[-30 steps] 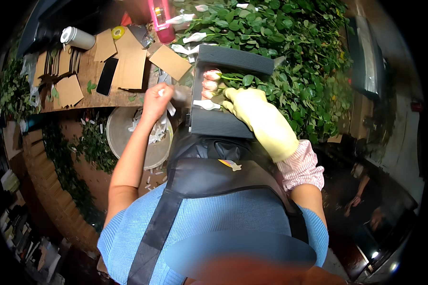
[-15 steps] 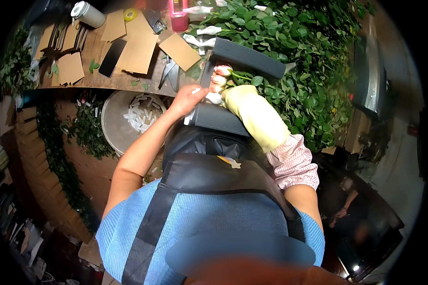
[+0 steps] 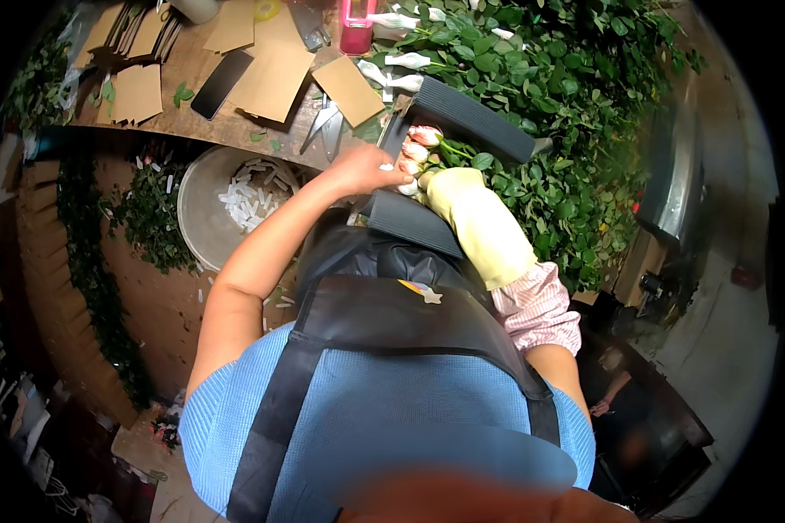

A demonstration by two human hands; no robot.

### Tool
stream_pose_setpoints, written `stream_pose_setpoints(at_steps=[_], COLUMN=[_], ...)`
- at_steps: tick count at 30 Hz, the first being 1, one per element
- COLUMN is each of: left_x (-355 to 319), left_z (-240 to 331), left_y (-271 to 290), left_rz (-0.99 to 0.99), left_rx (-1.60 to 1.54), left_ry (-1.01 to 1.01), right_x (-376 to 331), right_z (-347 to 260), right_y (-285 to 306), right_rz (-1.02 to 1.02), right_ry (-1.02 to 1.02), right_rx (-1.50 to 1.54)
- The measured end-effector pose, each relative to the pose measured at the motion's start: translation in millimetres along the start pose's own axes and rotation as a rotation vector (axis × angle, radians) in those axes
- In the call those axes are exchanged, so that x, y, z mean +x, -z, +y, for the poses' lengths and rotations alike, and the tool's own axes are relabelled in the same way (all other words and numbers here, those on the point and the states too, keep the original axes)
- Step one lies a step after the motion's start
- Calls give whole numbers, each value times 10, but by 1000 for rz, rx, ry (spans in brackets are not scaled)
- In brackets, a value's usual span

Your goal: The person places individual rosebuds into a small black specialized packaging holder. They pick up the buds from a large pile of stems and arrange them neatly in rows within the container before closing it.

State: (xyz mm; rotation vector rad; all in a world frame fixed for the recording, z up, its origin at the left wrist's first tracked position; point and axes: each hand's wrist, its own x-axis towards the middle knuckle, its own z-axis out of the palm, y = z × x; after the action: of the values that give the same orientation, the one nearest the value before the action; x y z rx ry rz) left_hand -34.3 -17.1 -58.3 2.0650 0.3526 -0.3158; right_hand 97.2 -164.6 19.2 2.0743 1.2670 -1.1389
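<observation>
Your bare left hand [image 3: 366, 171] is curled with its fingers closed on a small white piece [image 3: 386, 166], fingertips at the white sleeve [image 3: 407, 186] beside the pink roses [image 3: 415, 151], which lie in a row between two dark ridged blocks [image 3: 473, 118]. Your gloved right hand [image 3: 453, 193] is by the roses' stems, fingertips hidden, so I cannot tell whether they grip. Scissors [image 3: 330, 127] lie on the bench [image 3: 183, 116] near your left hand.

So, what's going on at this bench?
Someone is handling pink-headed roses, which lie in a dark ribbed holder. Their bare left hand is at a white sleeve at the row's near end. Their yellow-gloved right hand is by the stems, its fingers hard to see. Scissors lie beyond the left hand; a bucket holds white scraps.
</observation>
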Motion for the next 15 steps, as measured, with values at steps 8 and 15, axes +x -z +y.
stream_pose_setpoints(at_steps=[8,15], left_x=[-151,-1176], left_z=[-205,-1413], left_y=[-501,110], left_rz=[394,424], left_rx=[-1085,-259], left_ry=[189,580], right_x=[27,80], right_z=[28,14], right_y=[-9,-37], right_rz=[-19,8], right_ry=[-10,7], right_rx=[237,226])
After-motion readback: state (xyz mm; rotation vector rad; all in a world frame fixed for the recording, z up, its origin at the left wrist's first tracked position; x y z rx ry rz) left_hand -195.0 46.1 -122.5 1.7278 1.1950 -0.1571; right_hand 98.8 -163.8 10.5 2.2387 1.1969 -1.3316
